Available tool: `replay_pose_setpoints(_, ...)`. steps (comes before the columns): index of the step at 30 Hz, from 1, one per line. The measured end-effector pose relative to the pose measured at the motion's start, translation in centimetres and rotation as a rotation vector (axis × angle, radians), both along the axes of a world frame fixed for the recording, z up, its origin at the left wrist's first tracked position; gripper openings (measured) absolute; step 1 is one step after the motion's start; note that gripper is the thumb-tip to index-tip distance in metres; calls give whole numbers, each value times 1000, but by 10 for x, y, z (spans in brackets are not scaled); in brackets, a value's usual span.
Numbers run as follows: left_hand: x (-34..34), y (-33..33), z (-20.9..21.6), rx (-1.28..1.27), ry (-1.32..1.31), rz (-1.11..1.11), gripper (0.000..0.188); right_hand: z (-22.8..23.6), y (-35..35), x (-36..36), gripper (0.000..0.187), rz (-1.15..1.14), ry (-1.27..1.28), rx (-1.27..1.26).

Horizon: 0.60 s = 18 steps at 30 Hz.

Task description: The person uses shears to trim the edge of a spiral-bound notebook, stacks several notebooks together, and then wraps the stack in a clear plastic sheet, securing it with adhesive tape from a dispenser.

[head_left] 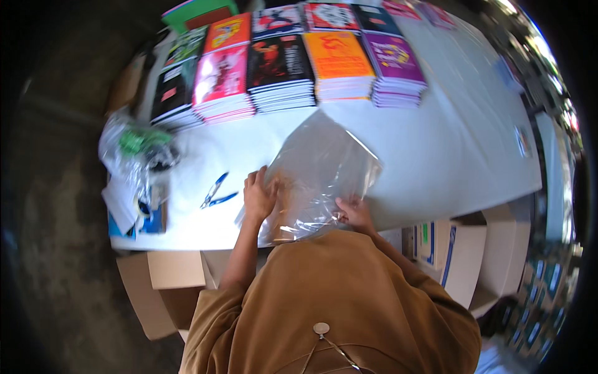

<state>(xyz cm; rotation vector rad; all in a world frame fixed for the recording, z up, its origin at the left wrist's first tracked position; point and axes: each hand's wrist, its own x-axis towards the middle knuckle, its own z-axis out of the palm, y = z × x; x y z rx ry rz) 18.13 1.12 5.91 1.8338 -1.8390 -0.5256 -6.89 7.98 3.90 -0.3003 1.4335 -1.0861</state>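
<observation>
A large clear plastic bag (317,156) lies at a slant over the table's front edge, against my body. Its film is creased and shiny, and an orange-brown tint shows through near its lower left. My left hand (260,195) is closed on the bag's left edge, fingers bent over the film. On the other side my right hand (354,212) grips the lower right edge between thumb and fingers. To the left of my left hand lie blue-handled cutting pliers (218,192), their handles apart. I can make out nothing distinct inside the bag.
Stacks of spiral-bound notebooks (281,68) with coloured covers stand along the back of the white-covered table (461,156). A crumpled plastic bag with green contents (138,144) sits at the left edge. Open cardboard boxes (176,271) stand below the front edge, with more boxes (464,252) at right.
</observation>
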Motion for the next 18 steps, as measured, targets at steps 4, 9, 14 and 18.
replay_pose_setpoints(4, 75, -7, -17, -258, -160, 256, 40, 2, -19, -15, 18, 359, -75, -91)
replay_pose_setpoints(9, 91, 20, -10, 173, -363, 459, 53, 13, -71, -99, 11, 111, 101, -397)
replay_pose_setpoints(14, 130, 40, -32, -17, -431, 321, 60, 67, -90, -124, 15, 64, -20, -534)
replay_pose_setpoints(18, 142, 9, -18, -3, -499, 969, 64, 88, -84, -97, 25, 272, -229, -467)
